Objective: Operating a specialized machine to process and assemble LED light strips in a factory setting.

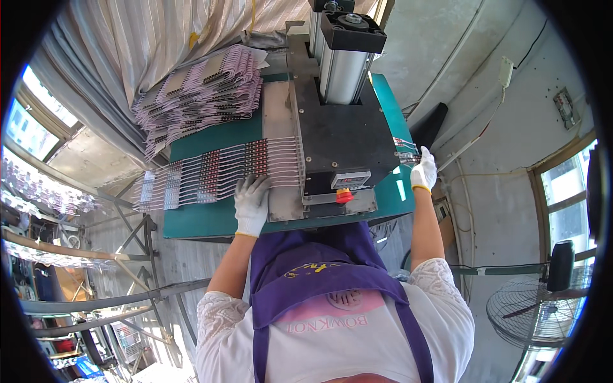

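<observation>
A band of small dark and pale modules joined by pinkish-white wires [209, 175] runs across the green tabletop and into the black press [345, 137]. My left hand [252, 203], in a white glove with a greyed fingertip area, lies on the band's near edge just left of the press, fingers stretched out. Right of the press, a short end of the band [407, 156] comes out from under it. My gloved right hand [424, 170] has its fingers closed on that end. The band's middle is hidden inside the press.
A tall pile of similar wired modules [198, 96] sits at the table's far left. A silver cylinder [341, 73] rises from the press, and a red knob [345, 195] is on its front. A fan [536, 306] stands at lower right; metal railing [121, 306] is at left.
</observation>
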`<state>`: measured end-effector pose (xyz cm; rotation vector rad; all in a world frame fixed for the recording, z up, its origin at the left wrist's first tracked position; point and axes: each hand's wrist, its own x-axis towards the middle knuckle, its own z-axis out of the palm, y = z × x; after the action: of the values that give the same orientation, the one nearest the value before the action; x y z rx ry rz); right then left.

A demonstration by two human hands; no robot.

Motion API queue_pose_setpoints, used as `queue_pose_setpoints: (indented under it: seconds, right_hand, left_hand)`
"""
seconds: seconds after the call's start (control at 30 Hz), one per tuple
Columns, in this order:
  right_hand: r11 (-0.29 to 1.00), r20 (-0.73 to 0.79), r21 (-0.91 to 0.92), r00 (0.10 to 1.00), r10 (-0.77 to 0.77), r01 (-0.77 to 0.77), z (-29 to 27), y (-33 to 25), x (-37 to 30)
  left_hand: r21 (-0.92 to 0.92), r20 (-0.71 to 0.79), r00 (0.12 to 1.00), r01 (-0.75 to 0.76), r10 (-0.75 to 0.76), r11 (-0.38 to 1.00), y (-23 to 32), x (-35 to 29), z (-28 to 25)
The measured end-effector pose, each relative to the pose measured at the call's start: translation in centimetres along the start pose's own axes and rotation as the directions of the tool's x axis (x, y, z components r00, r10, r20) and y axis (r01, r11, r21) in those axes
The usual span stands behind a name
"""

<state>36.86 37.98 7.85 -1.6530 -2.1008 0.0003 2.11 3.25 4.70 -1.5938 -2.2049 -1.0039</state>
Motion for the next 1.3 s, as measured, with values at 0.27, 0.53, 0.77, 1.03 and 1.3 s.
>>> queue_pose_setpoints:
  seconds: [0.27,0.53,0.77,1.03,1.3]
  right_hand:
    - [0.838,0.292,0.532,0.901,-0.32,0.125,-3.6,-3.7,-7.8]
    - [0.809,0.398,0.343,0.706,-0.586,0.478,-5.4,-7.2,-13.2]
    - [0.822,0.389,0.317,0.726,-0.567,0.472,-5.5,-7.5,-13.4]
    - [0.885,0.386,0.183,0.796,-0.465,0.429,-4.5,-7.3,-8.7]
    - [0.805,0.408,-0.019,0.739,-0.536,0.594,7.6,-4.5,-1.7]
  left_hand:
    - [0.177,0.444,0.896,-0.087,-0.001,0.98,2.0,0.9,-2.2]
    - [0.275,0.687,0.724,-0.19,-0.055,0.943,3.3,2.1,-2.9]
    - [0.232,0.676,0.737,-0.18,-0.025,0.956,3.0,2.0,-2.7]
    - [0.233,0.687,0.726,-0.164,-0.042,0.959,2.8,1.7,-2.6]
    - [0.084,0.592,0.806,-0.054,-0.007,0.995,1.0,1.2,-2.5]
